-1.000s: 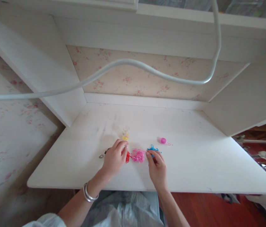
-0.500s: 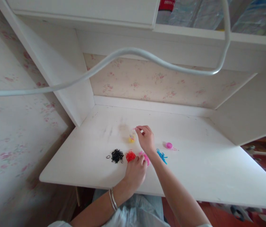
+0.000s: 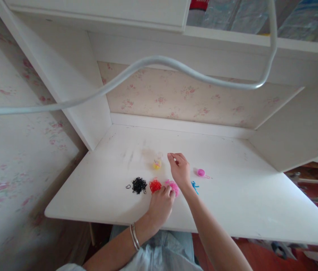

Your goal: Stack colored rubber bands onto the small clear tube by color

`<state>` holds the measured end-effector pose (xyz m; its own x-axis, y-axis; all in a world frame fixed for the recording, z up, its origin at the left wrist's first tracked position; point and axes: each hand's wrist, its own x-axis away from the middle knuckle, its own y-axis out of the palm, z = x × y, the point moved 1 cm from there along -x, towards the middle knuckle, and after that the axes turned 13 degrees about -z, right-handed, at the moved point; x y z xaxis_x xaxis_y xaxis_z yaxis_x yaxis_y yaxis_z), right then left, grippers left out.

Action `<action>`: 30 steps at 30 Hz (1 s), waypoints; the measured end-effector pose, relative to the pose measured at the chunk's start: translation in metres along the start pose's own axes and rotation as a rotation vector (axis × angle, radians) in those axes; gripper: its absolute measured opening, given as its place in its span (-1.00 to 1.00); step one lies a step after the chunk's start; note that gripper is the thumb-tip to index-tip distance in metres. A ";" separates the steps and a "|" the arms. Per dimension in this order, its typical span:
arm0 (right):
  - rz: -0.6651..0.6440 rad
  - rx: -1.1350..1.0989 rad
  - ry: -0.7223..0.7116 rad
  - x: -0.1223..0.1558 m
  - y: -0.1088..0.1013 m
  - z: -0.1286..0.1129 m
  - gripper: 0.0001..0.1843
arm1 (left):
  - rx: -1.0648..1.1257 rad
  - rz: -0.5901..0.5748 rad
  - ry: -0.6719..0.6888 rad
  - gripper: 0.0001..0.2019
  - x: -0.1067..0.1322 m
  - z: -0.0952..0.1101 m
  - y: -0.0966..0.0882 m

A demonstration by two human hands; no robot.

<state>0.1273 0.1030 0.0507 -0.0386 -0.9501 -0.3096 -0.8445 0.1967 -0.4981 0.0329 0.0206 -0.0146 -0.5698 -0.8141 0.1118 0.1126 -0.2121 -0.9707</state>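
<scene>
Movement belongs to the right hand [image 3: 180,171]: half a second ago its fingertips were at the small clear container [image 3: 157,164] with something pink between them, and now they are just to the right of it, with no pink showing. That suggests the pink piece has been let go, perhaps into the container, though its landing is not visible. Thumb and forefinger are drawn close together; whether anything tiny remains between them I cannot tell. The left hand [image 3: 161,205] has stayed on the near side of the pink pile [image 3: 171,183], fingers curled down onto it; how far they are parted, and whether they grip a band, is hidden. The container stands on the white desk [image 3: 91,195], beyond the red pile [image 3: 155,185]. Yellow shows low in it with a few pinkish flecks, but it is too blurred to say how much is contents and how much is its own colour. Left to right along the near part lie the black pile [image 3: 139,186] of small bands with one loose black band [image 3: 128,186] beside it, then red, pink, and the blue pile [image 3: 195,187], which the right forearm partly covers. Farther right, a round pink piece [image 3: 201,172] has a thin pink strand [image 3: 208,177] beside it; whether it holds anything is unclear.
</scene>
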 end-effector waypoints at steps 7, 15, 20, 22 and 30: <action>-0.044 0.011 0.220 0.085 -0.026 0.052 -0.59 | 0.073 -0.002 -0.012 -0.71 0.002 -0.007 -0.006; -0.141 0.269 0.223 0.142 -0.017 0.074 -0.62 | 0.103 0.004 -0.058 -0.74 -0.003 -0.013 -0.008; -0.207 0.413 0.191 0.140 -0.014 0.073 -0.65 | 0.138 0.035 -0.067 -0.76 -0.006 -0.013 -0.010; -0.191 0.399 0.195 0.140 -0.015 0.075 -0.63 | 0.191 0.073 -0.054 -0.77 -0.007 -0.013 -0.011; -0.122 0.289 0.233 0.143 -0.018 0.077 -0.62 | 0.451 0.230 0.034 -0.83 -0.016 -0.014 -0.019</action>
<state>0.1775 -0.0179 -0.0469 -0.0958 -0.9937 -0.0581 -0.6663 0.1074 -0.7379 0.0286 0.0451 -0.0012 -0.5138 -0.8510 -0.1086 0.5748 -0.2475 -0.7800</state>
